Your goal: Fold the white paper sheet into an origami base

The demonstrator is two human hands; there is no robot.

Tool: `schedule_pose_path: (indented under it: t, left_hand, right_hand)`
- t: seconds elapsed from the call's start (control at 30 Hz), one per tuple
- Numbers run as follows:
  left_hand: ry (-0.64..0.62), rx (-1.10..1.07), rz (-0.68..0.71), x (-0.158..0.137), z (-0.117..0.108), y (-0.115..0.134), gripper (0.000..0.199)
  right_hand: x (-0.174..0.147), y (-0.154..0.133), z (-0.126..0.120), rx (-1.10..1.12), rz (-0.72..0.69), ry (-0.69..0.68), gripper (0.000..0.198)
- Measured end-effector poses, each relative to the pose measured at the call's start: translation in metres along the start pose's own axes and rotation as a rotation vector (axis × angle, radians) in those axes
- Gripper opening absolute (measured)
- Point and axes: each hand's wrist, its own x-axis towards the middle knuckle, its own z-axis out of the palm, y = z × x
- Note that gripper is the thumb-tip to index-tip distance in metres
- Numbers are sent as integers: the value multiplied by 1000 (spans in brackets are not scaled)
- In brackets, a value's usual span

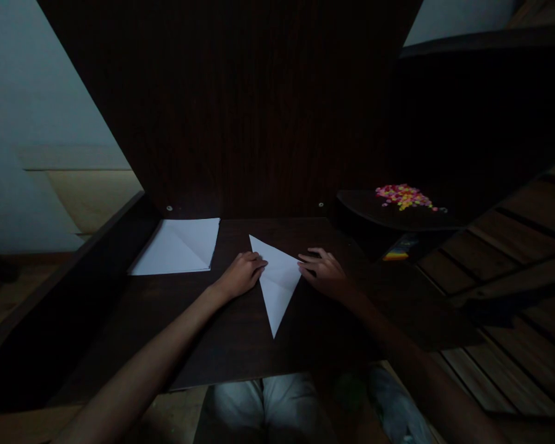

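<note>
A white sheet of paper [280,280], folded into a triangle, lies on the dark wooden desk with one point toward me. A faint crease crosses it. My left hand [244,273] is closed at the triangle's left edge, its fingertips pinching the paper there. At the right corner, my right hand [324,272] grips the paper between thumb and forefinger, while its other fingers are partly spread. To the left of my left hand is a stack of white paper [178,246], its top sheet marked by a diagonal crease.
A heap of small pink, red and yellow pieces [406,196] rests on a curved dark shelf [365,206] at the right. A raised side panel [74,290] borders the desk [203,345] on the left, and a tall dark back panel [245,111] rises behind it.
</note>
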Motion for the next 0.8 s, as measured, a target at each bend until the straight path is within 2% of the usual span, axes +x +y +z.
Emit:
schedule_pose_path:
  t: [0.13, 0.27, 0.57, 0.8]
  left_hand:
    - [59, -62, 22, -5, 7, -11, 30]
    - [39, -32, 28, -5, 13, -15, 36]
    - [-25, 15, 21, -7, 12, -15, 42]
    - [-64, 31, 16, -7, 6, -9, 57]
  right_hand:
    - [7, -5, -2, -25, 11, 23, 25]
    - [10, -13, 6, -56, -50, 57, 24]
    - [-17, -55, 25, -37, -152, 78, 41]
    - [-16, -40, 24, -60, -72, 48, 45]
